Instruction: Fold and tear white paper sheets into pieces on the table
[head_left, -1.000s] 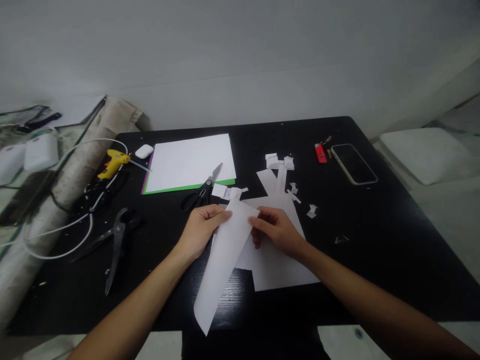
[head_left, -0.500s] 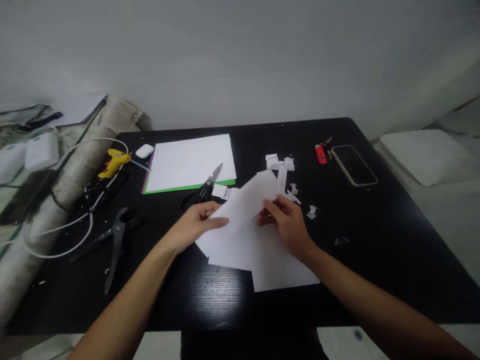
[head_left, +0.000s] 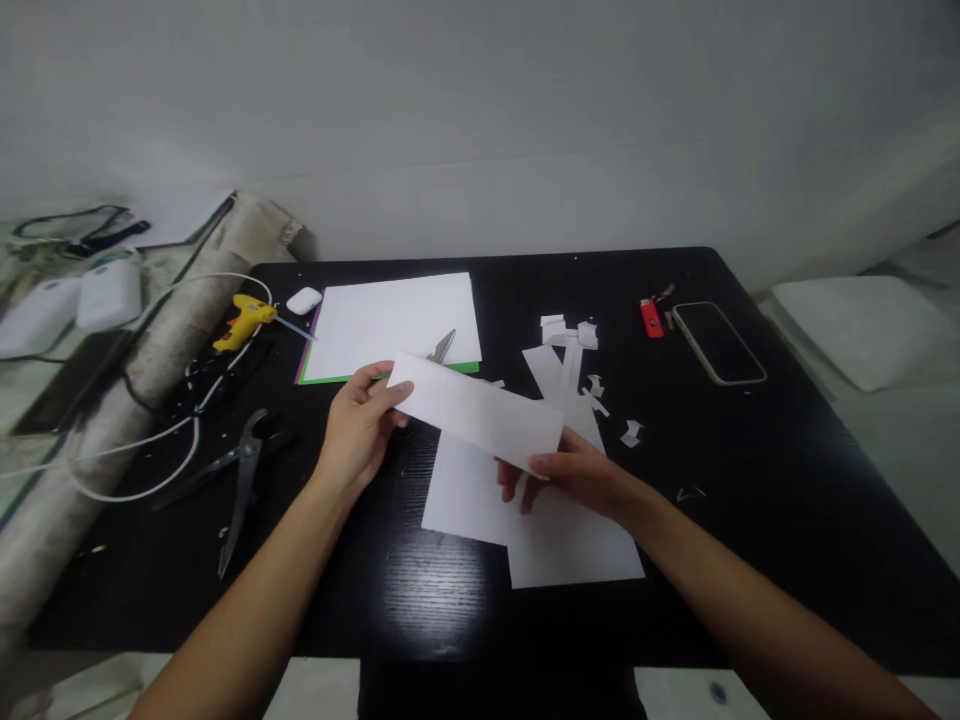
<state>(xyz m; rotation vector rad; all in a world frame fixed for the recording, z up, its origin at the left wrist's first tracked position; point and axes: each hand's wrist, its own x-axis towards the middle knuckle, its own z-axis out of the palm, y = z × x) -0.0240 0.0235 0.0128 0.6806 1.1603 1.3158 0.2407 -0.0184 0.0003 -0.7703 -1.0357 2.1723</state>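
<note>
Between my two hands is a white paper strip [head_left: 476, 408], raised above the table and sloping down to the right. My left hand [head_left: 364, 420] pinches its left end, thumb on top. At the lower right corner, my right hand [head_left: 574, 472] grips it between thumb and fingers. Beneath lie larger white paper sheets [head_left: 574, 550], partly overlapping. Behind the strip, only the blades of the scissors [head_left: 444, 346] show; their handles are hidden. Small folded paper pieces [head_left: 555, 330] and cut scraps [head_left: 631, 432] lie beyond my right hand.
A stack of paper [head_left: 397, 310] with green and purple edges lies at the back. On the left are a yellow glue gun [head_left: 246, 322], a white earbud case [head_left: 304, 300], large dark shears [head_left: 246, 470] and a white cable [head_left: 196, 450]. A red lighter [head_left: 651, 318] and phone [head_left: 720, 343] lie right.
The paper in my hands has turned from a steep tilt to a flatter strip facing me. My left hand moved slightly left; my right hand moved lower. The view shifted slightly.
</note>
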